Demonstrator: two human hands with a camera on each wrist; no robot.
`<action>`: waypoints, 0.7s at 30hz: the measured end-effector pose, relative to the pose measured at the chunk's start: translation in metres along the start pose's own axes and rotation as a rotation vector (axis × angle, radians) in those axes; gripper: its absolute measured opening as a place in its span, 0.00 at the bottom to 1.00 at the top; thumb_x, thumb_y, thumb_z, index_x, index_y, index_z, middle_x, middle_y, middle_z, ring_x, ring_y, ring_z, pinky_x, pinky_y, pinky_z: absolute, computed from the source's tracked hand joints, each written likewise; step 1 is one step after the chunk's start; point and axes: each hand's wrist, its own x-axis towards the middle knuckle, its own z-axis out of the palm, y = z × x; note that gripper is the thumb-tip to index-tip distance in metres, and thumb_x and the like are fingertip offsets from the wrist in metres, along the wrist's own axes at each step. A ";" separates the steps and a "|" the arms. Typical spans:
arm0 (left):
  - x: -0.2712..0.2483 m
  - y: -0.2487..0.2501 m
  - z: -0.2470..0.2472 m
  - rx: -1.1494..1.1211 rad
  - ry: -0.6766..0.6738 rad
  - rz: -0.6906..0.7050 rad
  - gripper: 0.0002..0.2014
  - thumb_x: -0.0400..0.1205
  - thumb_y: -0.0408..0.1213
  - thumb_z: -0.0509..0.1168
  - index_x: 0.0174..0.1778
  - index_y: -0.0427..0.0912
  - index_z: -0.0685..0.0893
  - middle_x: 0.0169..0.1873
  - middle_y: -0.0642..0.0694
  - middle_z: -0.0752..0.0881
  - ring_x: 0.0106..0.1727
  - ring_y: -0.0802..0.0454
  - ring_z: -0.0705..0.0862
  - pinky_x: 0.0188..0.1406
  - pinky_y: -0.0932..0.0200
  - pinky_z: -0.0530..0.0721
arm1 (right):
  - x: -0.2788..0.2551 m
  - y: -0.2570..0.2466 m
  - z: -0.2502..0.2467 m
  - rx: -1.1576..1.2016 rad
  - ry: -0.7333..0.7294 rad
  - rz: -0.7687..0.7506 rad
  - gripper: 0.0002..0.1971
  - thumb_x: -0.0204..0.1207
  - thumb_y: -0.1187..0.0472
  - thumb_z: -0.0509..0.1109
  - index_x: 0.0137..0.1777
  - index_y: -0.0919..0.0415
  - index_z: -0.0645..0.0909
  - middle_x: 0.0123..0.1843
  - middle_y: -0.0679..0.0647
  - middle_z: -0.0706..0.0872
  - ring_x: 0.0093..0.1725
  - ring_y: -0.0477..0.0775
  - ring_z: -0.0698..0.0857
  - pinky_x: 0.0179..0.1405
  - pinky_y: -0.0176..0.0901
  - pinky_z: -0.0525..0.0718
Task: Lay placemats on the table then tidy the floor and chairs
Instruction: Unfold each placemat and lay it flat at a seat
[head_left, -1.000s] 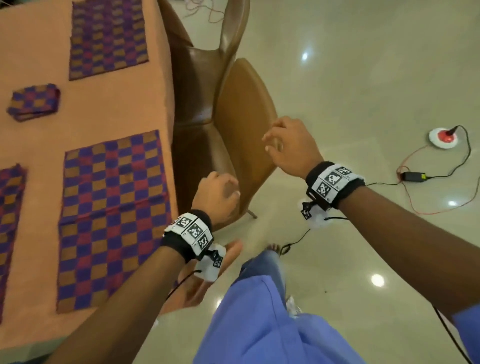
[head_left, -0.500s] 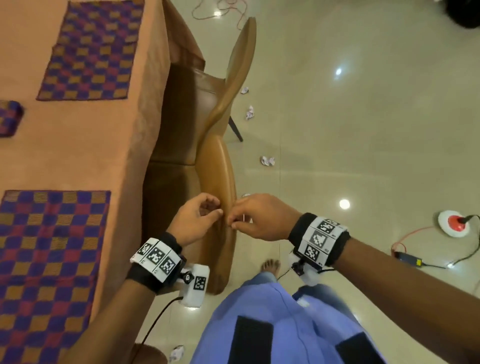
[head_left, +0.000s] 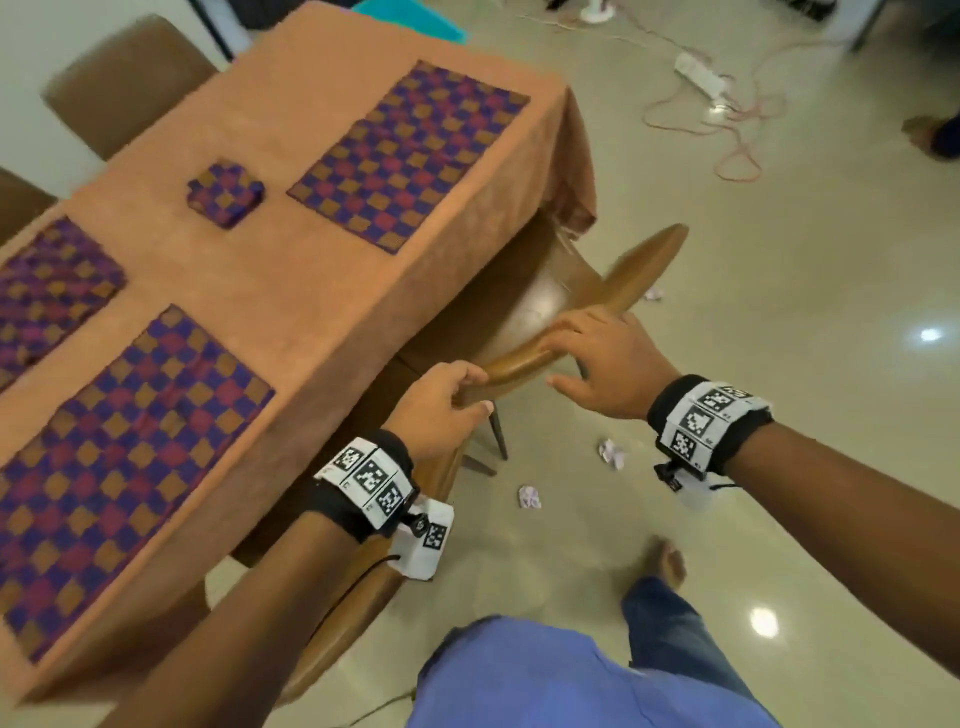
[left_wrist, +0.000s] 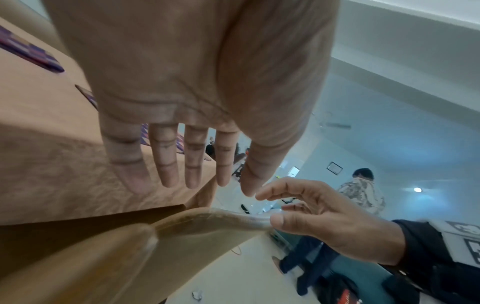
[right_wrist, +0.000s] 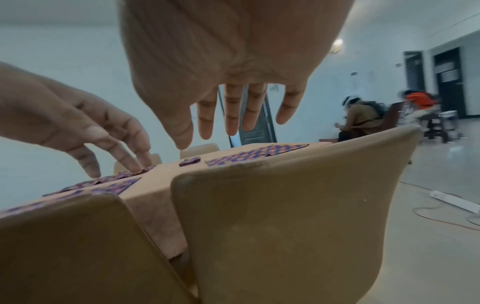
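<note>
Two hands: both over the top rim of one chair back (head_left: 644, 260), neither clasping it
Left fingers (left_wrist: 166, 160): straight and slightly spread in the left wrist view, released, clear above the rim; the head view is too blurred to confirm contact
Right fingers (right_wrist: 231, 111): straight, spread, holding nothing, hanging over the rim; the thumb lies at the rim's edge, though I cannot tell whether it touches
Left hand (head_left: 441, 402): at the near end of the rim, beside the table's hanging cloth
Right hand (head_left: 608, 364): further along the same rim, palm down, near the left hand but apart from it
Chair: brown, curved back, seat tucked under the table (head_left: 291, 291); its legs stand on the floor (head_left: 779, 364)
Second chair (head_left: 358, 613): just beside the first, under the left forearm
Mats: three checked ones lie flat on the orange cloth, one far (head_left: 410, 156), one near (head_left: 124, 457), one at the left edge (head_left: 47, 291), rumpled; a folded mat (head_left: 226, 192) sits between them
Scraps: crumpled paper on the floor, two near the chair legs (head_left: 613, 452) (head_left: 530, 496); one behind the back (head_left: 652, 294)
Far floor: a white power strip (head_left: 698, 75) with a looped cable (head_left: 737, 156)
</note>
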 end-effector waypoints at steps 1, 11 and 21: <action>0.010 0.012 0.007 -0.002 0.049 -0.036 0.16 0.79 0.41 0.69 0.63 0.48 0.79 0.56 0.51 0.78 0.57 0.54 0.78 0.56 0.62 0.73 | 0.007 0.018 -0.007 -0.033 -0.051 -0.037 0.19 0.73 0.43 0.68 0.63 0.46 0.81 0.65 0.48 0.81 0.65 0.56 0.79 0.67 0.60 0.71; 0.102 0.101 0.064 0.137 0.065 -0.395 0.12 0.76 0.50 0.67 0.54 0.55 0.77 0.54 0.50 0.80 0.48 0.53 0.81 0.47 0.52 0.83 | 0.074 0.158 -0.054 0.008 -0.452 -0.316 0.14 0.75 0.52 0.67 0.61 0.45 0.82 0.55 0.46 0.84 0.54 0.51 0.80 0.50 0.46 0.77; 0.209 0.139 0.057 0.230 -0.156 -0.604 0.17 0.76 0.63 0.63 0.47 0.53 0.84 0.47 0.52 0.85 0.46 0.52 0.83 0.42 0.55 0.80 | 0.193 0.267 -0.063 -0.041 -0.759 -0.541 0.10 0.78 0.46 0.66 0.47 0.50 0.84 0.43 0.47 0.84 0.41 0.50 0.81 0.38 0.45 0.76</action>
